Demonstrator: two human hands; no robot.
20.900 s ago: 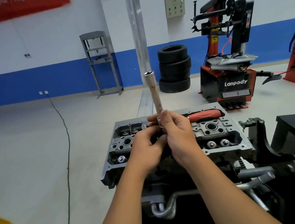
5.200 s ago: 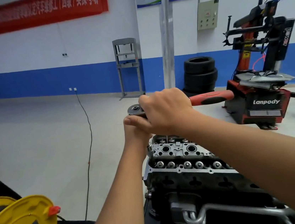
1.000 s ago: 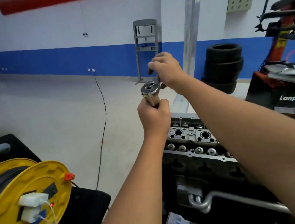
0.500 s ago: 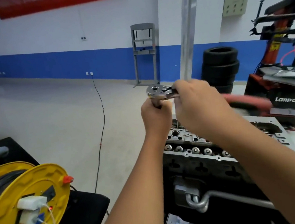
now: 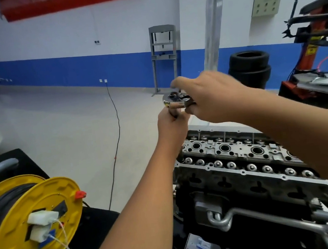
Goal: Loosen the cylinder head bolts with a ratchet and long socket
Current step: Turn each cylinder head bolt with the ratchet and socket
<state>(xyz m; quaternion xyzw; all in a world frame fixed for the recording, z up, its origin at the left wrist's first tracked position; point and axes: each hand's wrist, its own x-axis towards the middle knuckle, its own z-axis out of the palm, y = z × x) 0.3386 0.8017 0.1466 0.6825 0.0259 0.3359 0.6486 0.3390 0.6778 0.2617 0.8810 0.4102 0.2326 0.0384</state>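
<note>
The grey cylinder head [image 5: 234,153] sits on the engine block at right of centre, with rows of valve tops and round bores showing. My left hand [image 5: 170,123] grips the long socket [image 5: 175,111] upright over the head's left end; most of the socket is hidden in my fist. The ratchet's round metal head [image 5: 173,98] sits on top of the socket. My right hand [image 5: 211,97] grips the ratchet just beside that head and hides its handle. The bolt under the socket is out of sight.
A yellow cable reel [image 5: 35,225] stands at lower left on a black surface. A black cable [image 5: 114,130] runs across the floor. Stacked tyres [image 5: 249,66], a grey press frame [image 5: 164,56] and a red tyre machine [image 5: 319,47] stand behind. Metal pipes [image 5: 232,217] run along the block's front.
My right hand has swung the ratchet handle away from me, so the red grip seen half a second ago is now hidden. My left hand stays wrapped round the socket.
</note>
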